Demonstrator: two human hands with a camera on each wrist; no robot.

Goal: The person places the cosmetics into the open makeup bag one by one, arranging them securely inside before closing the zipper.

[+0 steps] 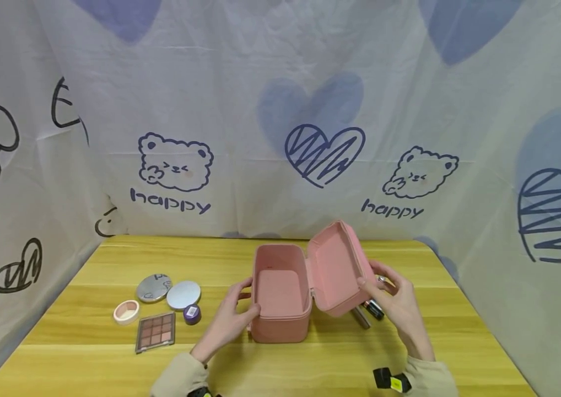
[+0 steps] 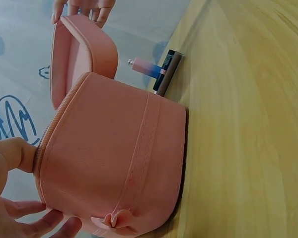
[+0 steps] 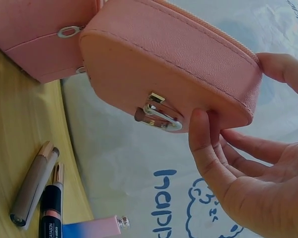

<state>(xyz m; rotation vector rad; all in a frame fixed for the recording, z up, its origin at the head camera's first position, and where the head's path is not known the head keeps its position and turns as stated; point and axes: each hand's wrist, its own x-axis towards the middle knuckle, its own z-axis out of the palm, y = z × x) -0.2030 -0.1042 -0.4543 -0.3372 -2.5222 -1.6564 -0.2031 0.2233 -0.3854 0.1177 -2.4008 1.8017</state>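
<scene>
A pink zippered cosmetic case (image 1: 279,332) stands upright on the table, its lid (image 1: 336,270) swung up and tilted to the right. Inside, the pink lining shows and nothing lies in it. My left hand (image 1: 233,318) holds the case's left side, thumb at the front rim and fingers along the wall. With thumb and fingers, my right hand (image 1: 399,303) grips the lid's outer right edge. The right wrist view shows a metal clasp (image 3: 159,115) on the lid's outer face, near the fingers. A fabric tab (image 2: 114,219) sticks out low on the body in the left wrist view.
Left of the case lie two round silver compacts (image 1: 184,295), a small purple jar (image 1: 192,315), a white-rimmed round pot (image 1: 127,312) and an eyeshadow palette (image 1: 155,333). Several lip-product tubes (image 3: 34,187) lie behind the lid at right. A printed cloth (image 1: 241,138) hangs behind the table.
</scene>
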